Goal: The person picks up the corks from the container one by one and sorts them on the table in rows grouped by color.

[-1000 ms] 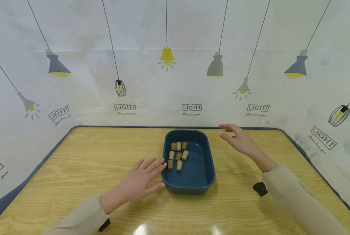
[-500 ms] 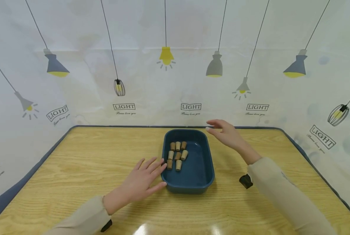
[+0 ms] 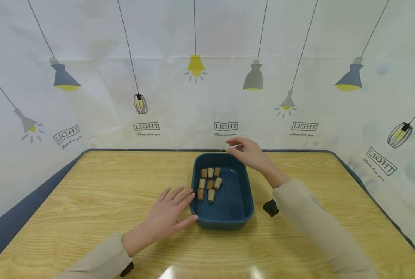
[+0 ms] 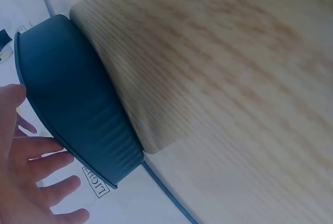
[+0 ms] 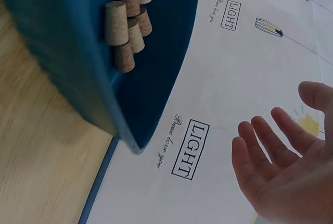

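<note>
A dark blue rectangular dish [image 3: 233,205] stands on the wooden table, with several small tapered corks [image 3: 210,184] lying on its floor towards the left side. My left hand [image 3: 167,217] is spread at the dish's left wall, fingertips and thumb at the rim; the left wrist view shows its fingers extended along that edge. Over the far right corner of the dish hovers my right hand [image 3: 250,155], its fingers loosely bent and holding nothing. In the right wrist view that hand [image 5: 291,172] is apart from the dish, and some corks [image 5: 116,23] show inside.
The wooden table [image 3: 99,193] ends at a dark blue edging along the back. Behind it hangs a pale wall covering [image 3: 179,85] printed with lamps and the word LIGHT. A black wrist camera [image 3: 271,208] hangs below the right sleeve.
My right hand has moved left, from beside the dish to above its far right corner. The left hand stays nearly still at the left rim, and the corks lie as before.
</note>
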{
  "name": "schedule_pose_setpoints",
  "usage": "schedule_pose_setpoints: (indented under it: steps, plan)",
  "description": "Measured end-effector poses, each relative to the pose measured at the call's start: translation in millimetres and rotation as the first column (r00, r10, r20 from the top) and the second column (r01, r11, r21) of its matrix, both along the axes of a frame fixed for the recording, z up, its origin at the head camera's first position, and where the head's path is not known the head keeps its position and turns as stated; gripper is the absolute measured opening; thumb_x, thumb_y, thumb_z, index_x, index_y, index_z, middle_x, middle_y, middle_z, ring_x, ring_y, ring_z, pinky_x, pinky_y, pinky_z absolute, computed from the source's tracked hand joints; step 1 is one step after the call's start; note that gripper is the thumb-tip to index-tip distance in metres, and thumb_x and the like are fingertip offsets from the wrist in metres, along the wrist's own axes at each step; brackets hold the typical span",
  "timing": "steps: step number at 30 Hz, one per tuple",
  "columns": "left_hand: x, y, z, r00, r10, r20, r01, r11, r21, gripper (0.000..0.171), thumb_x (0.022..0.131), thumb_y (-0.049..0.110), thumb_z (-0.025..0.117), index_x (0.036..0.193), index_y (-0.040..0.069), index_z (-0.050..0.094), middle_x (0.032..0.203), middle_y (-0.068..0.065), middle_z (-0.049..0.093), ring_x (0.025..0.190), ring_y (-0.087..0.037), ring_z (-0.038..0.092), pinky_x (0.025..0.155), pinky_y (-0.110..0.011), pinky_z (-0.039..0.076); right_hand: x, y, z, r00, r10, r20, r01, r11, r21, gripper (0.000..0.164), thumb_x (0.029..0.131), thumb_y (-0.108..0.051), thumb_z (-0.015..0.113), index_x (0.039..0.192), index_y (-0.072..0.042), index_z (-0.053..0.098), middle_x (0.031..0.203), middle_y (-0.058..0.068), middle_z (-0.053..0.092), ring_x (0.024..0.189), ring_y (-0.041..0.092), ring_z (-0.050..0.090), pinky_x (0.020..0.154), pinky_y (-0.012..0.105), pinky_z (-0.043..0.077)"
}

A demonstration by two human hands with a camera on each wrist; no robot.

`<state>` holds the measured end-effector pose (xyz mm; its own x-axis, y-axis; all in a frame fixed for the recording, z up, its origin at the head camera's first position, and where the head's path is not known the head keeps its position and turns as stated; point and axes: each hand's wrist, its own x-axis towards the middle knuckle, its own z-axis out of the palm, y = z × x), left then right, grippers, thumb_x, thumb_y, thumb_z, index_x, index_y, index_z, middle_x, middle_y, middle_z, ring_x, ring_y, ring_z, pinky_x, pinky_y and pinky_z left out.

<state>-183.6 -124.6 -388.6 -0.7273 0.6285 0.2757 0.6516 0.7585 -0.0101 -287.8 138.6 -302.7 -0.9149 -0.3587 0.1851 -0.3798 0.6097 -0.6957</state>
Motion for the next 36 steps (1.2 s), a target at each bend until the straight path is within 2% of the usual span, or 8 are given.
schedule_pose_setpoints:
  steps: [8,13,20,25,29,33,36]
  plan:
    - [1.4,0.3,1.7,0.999,-0.010,-0.036,0.012,0.999,0.035,0.060,0.085,0.053,0.045,0.121,0.007,0.055,0.124,-0.007,0.049,0.119,-0.027,0.037,0.096,-0.049,0.025,-16.5,-16.5,-7.5,0.992,-0.026,0.127,0.022,0.999,0.030,0.038,0.088,-0.028,0.053,0.121,-0.008,0.052,0.116,0.013,0.053,0.101,0.026,0.050,0.079,0.039,0.044]
    - [1.2,0.8,1.4,0.999,-0.008,-0.046,0.009,0.999,0.038,0.060,0.085,0.054,0.044,0.120,0.007,0.056,0.123,-0.006,0.051,0.118,-0.027,0.038,0.095,-0.049,0.026,-23.6,-23.0,-19.0,0.964,-0.040,0.262,0.035,0.999,0.025,0.041,0.087,-0.028,0.055,0.122,-0.007,0.050,0.118,0.014,0.051,0.094,0.026,0.053,0.071,0.037,0.048]
    - [0.1,0.8,1.1,0.998,-0.018,-0.067,0.021,0.998,0.057,0.058,0.085,0.053,0.046,0.118,0.007,0.057,0.121,-0.007,0.052,0.116,-0.028,0.040,0.095,-0.049,0.027,-29.4,-33.0,-34.4,0.935,-0.055,0.351,0.044,0.998,0.041,0.045,0.088,-0.023,0.056,0.126,-0.001,0.045,0.118,0.018,0.050,0.097,0.031,0.052,0.072,0.040,0.047]
    - [-0.4,1.3,2.1,0.998,-0.020,-0.066,0.024,0.998,0.060,0.058,0.085,0.053,0.046,0.118,0.006,0.057,0.121,-0.007,0.052,0.116,-0.028,0.041,0.094,-0.049,0.028,-33.5,-37.3,-43.6,0.924,-0.075,0.374,0.063,0.997,0.044,0.045,0.087,-0.021,0.057,0.125,-0.001,0.046,0.118,0.017,0.050,0.096,0.030,0.052,0.076,0.042,0.046]
    - [0.0,1.6,2.0,0.998,-0.014,-0.057,0.017,0.998,0.054,0.059,0.085,0.053,0.045,0.118,0.006,0.057,0.122,-0.007,0.052,0.116,-0.028,0.041,0.094,-0.048,0.028,-33.2,-37.4,-49.5,0.933,-0.099,0.346,0.069,0.993,0.098,0.044,0.086,-0.020,0.057,0.124,-0.001,0.048,0.116,0.017,0.051,0.089,0.025,0.054,0.073,0.039,0.047]
    - [1.3,2.0,1.1,0.999,0.002,-0.050,0.001,0.998,0.058,0.060,0.085,0.055,0.044,0.119,0.007,0.057,0.122,-0.007,0.051,0.115,-0.027,0.042,0.094,-0.048,0.029,-33.4,-37.3,-57.5,0.931,-0.129,0.342,0.085,0.986,0.141,0.041,0.086,-0.017,0.057,0.123,0.001,0.049,0.114,0.017,0.052,0.089,0.026,0.055,0.071,0.038,0.048]
    - [3.2,3.1,0.2,0.999,0.017,-0.050,-0.014,0.997,0.070,0.061,0.085,0.056,0.043,0.119,0.007,0.057,0.123,-0.006,0.051,0.112,-0.026,0.045,0.092,-0.048,0.032,-42.4,-35.0,-70.8,0.923,-0.135,0.361,0.090,0.986,0.140,0.040,0.085,-0.018,0.059,0.121,-0.002,0.051,0.113,0.016,0.053,0.089,0.026,0.055,0.068,0.037,0.048]
